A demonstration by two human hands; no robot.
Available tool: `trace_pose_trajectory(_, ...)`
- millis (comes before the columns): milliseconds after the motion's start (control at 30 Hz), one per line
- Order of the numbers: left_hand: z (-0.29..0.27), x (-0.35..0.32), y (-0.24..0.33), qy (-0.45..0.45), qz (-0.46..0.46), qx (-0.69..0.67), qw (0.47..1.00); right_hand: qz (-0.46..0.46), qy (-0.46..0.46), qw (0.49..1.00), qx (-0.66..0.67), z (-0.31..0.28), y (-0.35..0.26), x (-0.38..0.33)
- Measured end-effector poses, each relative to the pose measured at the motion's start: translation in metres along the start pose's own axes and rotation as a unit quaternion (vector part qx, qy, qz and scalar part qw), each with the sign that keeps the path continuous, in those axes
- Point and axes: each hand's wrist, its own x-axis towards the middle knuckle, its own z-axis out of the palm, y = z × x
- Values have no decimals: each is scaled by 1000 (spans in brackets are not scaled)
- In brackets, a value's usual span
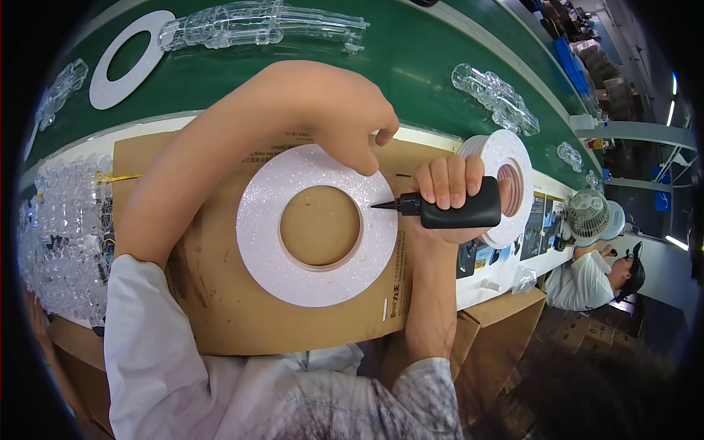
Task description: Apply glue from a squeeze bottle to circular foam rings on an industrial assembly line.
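A flat white ring with glittery speckles (262,227) lies on a brown cardboard sheet (209,293) in front of me. My right hand (449,187) grips a black squeeze bottle (462,209) lying sideways. Its thin nozzle points left, with the tip over the right part of the ring. My left hand (356,121) arches round the far side, its thumb at the ring's upper right edge. The left fingers are curled, and whatever they may hold is hidden.
Similar rings stand in a stack (506,150) at the right. A loose ring (103,86) and a clear plastic part (264,26) lie on the green surface (418,66). Clear pieces (62,235) crowd the left. A fan (588,216) and another person (594,279) are at far right.
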Motion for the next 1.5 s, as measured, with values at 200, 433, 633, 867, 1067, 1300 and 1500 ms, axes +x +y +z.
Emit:
trace_pose_trajectory(200, 1, 2, -1, -5, 1, 0, 1000, 1, 7, 1000, -4, 3, 0, 0)
trace_pose_trajectory(433, -1, 0, 0, 0, 0, 1, 1000, 3, -6, 1000, -4, 2, -1, -1)
trace_pose_trajectory(633, 0, 0, 0, 0, 2, 0, 1000, -12, 37, 998, 43, 4, 1, 2)
trace_pose_trajectory(867, 2, 2, -1, 4, 7, 1, 1000, -50, -38, 998, 21, 3, -14, 0)
trace_pose_trajectory(1067, 3, 2, -3, 17, 10, -2, 1000, -81, -39, 994, -61, 2, -25, -4)
trace_pose_trajectory(1300, 2, 6, -5, -15, -2, 20, 1000, -56, -46, 994, -81, 4, -25, -4)
trace_pose_trajectory(1500, 3, 6, -6, -8, 2, 21, 1000, -54, -47, 993, -92, 4, -25, -5)
